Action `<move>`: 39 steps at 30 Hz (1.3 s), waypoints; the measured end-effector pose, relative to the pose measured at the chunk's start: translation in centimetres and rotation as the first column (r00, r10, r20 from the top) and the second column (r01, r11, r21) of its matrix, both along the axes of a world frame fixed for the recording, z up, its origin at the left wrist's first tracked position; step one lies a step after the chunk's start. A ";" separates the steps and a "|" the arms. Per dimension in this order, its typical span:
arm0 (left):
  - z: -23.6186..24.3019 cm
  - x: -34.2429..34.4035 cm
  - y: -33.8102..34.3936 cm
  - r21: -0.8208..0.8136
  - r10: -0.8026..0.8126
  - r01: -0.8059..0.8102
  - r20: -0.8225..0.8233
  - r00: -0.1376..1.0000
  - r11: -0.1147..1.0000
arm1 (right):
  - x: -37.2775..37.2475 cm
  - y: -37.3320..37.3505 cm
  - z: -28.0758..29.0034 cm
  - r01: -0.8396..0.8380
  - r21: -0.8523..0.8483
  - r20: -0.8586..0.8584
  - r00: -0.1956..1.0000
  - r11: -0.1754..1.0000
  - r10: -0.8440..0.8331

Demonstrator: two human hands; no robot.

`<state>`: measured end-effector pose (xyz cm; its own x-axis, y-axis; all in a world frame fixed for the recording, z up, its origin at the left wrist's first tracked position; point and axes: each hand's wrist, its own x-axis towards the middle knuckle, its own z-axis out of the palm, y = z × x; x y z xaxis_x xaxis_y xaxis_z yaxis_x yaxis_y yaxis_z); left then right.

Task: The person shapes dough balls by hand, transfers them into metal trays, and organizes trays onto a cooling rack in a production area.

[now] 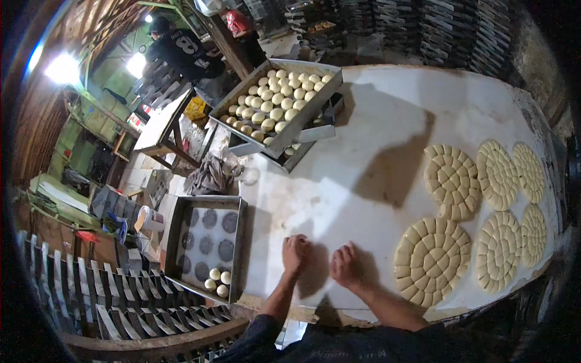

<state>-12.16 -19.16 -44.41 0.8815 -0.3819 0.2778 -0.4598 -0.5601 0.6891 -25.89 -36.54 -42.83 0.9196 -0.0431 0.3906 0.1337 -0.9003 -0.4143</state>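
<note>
My left hand (295,254) rests low on the pale worktable (290,199) with curled fingers, right of a metal tray (242,227) that holds several dough balls (217,281) in its near right corner, beside dark round marks. My right hand (345,266) is cupped on the tabletop, also curled; whatever either hand covers is hidden. To the right lie several flat dough rounds (433,260), each cut into small pieces in rings.
At the back, stacked metal trays (328,103) hold many dough balls (275,103). Behind them stand two people (181,54), near a wooden stand (166,121). A white bucket (154,221) and slatted racks (109,284) are at the left; more stacks (436,33) stand behind the table.
</note>
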 end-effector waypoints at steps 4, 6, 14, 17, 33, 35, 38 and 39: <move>-2.7 -5.2 2.6 0.111 -0.233 0.241 -0.074 0.970 0.964 | -4.0 -0.1 -1.9 -0.324 -0.178 0.004 0.944 0.929 0.330; -1.8 -6.2 6.4 0.241 -0.528 0.487 0.146 0.837 0.839 | -5.6 -3.6 -2.9 -0.388 -0.170 -0.024 0.921 0.906 0.390; -3.2 3.5 3.5 0.096 -0.058 0.046 0.119 0.991 0.994 | 5.1 0.8 -1.5 0.318 0.186 0.040 0.943 0.930 -0.330; -2.2 1.9 2.6 0.198 -0.510 0.571 -0.287 0.811 0.797 | 2.2 5.1 -2.5 0.203 0.177 -0.040 0.979 0.963 -0.199; 6.3 3.5 44.8 0.473 0.463 -0.418 0.025 0.886 0.776 | 17.5 31.7 11.7 -0.423 0.478 -0.175 0.813 0.770 0.555; 5.6 3.8 45.1 0.489 0.443 -0.385 -0.003 0.897 0.783 | 20.8 37.9 10.3 -0.661 0.347 0.045 0.720 0.665 0.692; 6.4 3.9 44.6 0.445 0.432 -0.375 -0.029 0.901 0.813 | 24.2 42.4 6.5 -0.770 0.020 -0.268 0.611 0.638 0.745; 6.6 3.9 44.7 0.442 0.411 -0.340 -0.073 0.908 0.830 | 24.2 42.2 6.5 -0.771 0.025 -0.260 0.609 0.636 0.749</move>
